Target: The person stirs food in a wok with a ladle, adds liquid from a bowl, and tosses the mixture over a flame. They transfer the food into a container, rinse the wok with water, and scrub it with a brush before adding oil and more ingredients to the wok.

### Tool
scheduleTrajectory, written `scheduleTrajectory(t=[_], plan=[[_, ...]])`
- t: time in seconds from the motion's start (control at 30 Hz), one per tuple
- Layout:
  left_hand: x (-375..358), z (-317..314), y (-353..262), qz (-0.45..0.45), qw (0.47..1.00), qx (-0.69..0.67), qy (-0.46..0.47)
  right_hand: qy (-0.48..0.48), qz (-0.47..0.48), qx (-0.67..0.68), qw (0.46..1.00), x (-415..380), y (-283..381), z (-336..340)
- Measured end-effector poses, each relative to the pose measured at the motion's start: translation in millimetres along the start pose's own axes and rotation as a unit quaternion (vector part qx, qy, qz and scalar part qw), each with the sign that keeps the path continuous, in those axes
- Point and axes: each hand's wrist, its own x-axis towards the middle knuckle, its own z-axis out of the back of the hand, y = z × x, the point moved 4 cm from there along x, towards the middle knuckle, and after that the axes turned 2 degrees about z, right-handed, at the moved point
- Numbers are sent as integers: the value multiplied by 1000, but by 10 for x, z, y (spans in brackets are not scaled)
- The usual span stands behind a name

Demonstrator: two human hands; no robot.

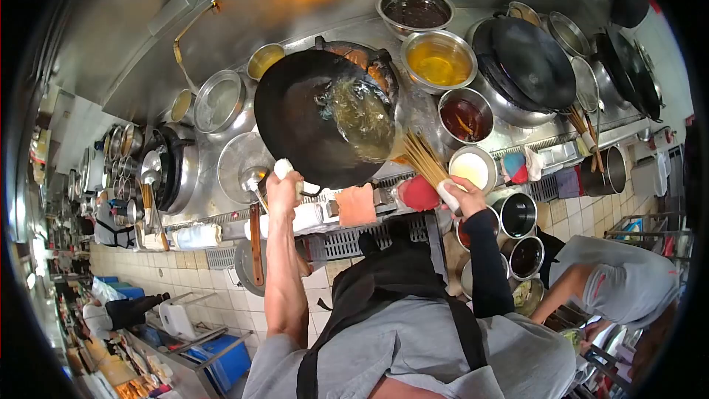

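Observation:
My left hand (283,191) is closed on a white cloth (283,169) at the near left rim of a large black wok (295,111). The wok is tilted, with cloudy liquid (362,118) swirling in its right part. In my right hand (466,197) is a bamboo brush (425,159), held by its white-wrapped handle with the bristles pointing up and left toward the wok's right rim. Below the wok, an orange cloth (355,205) and a red cloth (419,193) lie on the stove's front edge.
Bowls of yellow liquid (439,61), dark red sauce (465,115) and white liquid (470,171) stand right of the wok. A strainer (240,166) and ladle (253,177) are at its left. More woks (532,63) sit further right. Another person (617,277) is at the lower right.

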Motion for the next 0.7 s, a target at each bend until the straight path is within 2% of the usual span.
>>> scheduleTrajectory(t=[0.1, 0.2, 0.33, 0.4, 0.53, 0.63, 0.67, 0.7], plan=[[38, -67, -208, -101, 989, 85, -72, 21, -6, 25, 999, 231, -46, -164], [-7, -149, -376, -185, 972, 106, -101, 33, 6, 37, 999, 456, -3, -380], [-429, -278, -746, -211, 956, 163, -122, 21, -31, 66, 997, 586, 62, -581], [-493, -302, -750, -220, 955, 159, -117, 13, -46, 101, 994, 645, 7, -644], [-619, -320, -565, -294, 931, 153, -152, 48, -78, 173, 981, 759, -263, -878], [-580, -246, -334, -299, 933, 117, -162, 48, -100, 147, 983, 688, -411, -921], [-579, -211, -269, -295, 933, 116, -170, 77, -78, 122, 987, 738, -480, -873], [-591, -190, -279, -297, 933, 113, -171, 38, -25, 45, 998, 710, -448, -829]])
